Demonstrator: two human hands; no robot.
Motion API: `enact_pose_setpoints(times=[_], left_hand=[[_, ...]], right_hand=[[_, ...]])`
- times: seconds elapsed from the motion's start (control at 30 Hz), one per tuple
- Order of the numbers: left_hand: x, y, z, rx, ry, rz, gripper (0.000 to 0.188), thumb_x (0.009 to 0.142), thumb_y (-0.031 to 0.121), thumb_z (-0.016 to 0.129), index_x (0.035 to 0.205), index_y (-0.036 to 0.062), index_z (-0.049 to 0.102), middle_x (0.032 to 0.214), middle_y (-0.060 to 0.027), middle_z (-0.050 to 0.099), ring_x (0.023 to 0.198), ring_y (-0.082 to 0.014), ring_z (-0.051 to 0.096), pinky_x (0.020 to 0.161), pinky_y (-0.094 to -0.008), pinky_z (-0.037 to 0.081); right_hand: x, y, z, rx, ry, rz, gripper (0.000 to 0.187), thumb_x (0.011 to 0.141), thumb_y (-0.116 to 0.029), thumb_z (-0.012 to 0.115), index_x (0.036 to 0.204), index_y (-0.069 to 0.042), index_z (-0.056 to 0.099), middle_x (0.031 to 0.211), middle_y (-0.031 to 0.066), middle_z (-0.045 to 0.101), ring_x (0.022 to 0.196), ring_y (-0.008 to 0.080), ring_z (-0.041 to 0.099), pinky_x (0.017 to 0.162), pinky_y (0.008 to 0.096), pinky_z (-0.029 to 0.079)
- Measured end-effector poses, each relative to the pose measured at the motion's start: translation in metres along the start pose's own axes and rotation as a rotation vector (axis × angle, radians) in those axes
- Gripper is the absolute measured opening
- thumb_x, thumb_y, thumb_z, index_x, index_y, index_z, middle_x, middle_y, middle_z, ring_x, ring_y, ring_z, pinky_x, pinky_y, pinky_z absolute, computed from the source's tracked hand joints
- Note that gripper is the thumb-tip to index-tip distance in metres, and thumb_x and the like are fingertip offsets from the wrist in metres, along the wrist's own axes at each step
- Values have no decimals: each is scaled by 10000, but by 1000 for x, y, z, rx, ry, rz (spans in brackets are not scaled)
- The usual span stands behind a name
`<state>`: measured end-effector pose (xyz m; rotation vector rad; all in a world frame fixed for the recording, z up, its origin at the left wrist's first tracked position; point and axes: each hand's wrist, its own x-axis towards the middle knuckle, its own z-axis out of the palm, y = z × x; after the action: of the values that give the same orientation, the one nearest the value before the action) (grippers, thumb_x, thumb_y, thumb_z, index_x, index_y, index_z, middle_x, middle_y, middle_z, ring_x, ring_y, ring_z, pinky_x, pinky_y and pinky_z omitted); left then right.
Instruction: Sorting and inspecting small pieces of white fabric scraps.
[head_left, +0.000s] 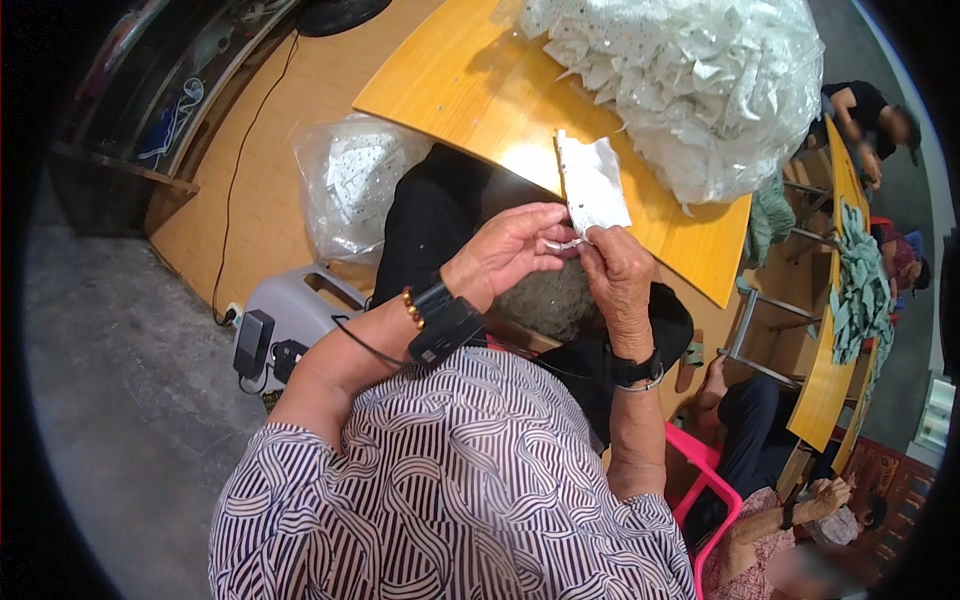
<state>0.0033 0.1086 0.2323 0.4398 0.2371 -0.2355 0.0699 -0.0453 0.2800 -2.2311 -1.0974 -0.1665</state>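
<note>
A small white sheet-like piece point(597, 185) with a ragged edge and dark specks lies partly over the near edge of the yellow table. Thumb and fingers of my right hand point(622, 275) are pinched on its lower end. Just left of it is my left hand point(505, 250), palm partly turned up and fingers stretched apart, the tips close to the piece's lower left corner. Something thin and white shows at its fingers; whether it is a ring or a strip I cannot tell. Large clear plastic bags of similar white pieces point(690, 90) fill the table's far right.
The yellow table point(470, 85) spans the top. Below its left edge sits another clear bag point(360, 185). A grey box-shaped device point(300, 300) stands at my left, by a black cable. To the right are a pink chair point(705, 465), co-workers, and a table with green cloth pieces point(860, 285).
</note>
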Motion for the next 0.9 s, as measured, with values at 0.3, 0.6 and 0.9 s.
enact_pose_setpoints(times=[0.3, 0.6, 0.9], left_hand=[[28, -12, -2, -169, 1, -35, 335, 835, 125, 535, 1125, -33, 479, 1085, -137, 558, 975, -254, 550, 891, -383, 420], [24, -8, 6, -397, 175, 167, 347, 829, 22, 479, 1167, -33, 420, 1140, -162, 514, 1063, -295, 506, 945, -471, 370], [19, -18, -2, -322, 128, 148, 361, 832, 46, 488, 1177, -26, 413, 1150, -158, 508, 1078, -297, 494, 952, -477, 358]], right_hand=[[-25, -2, 12, 63, -196, -178, 150, 654, -60, 644, 776, -46, 557, 626, 91, 461, 608, 269, 508, 538, 349, 410], [-74, 32, 18, 279, -484, 283, 277, 713, -222, 628, 879, -14, 552, 752, 114, 560, 699, 284, 558, 611, 332, 442], [-40, 24, 26, 983, -110, 637, 250, 773, -222, 637, 882, -6, 573, 697, -6, 532, 586, 54, 472, 526, 192, 393]])
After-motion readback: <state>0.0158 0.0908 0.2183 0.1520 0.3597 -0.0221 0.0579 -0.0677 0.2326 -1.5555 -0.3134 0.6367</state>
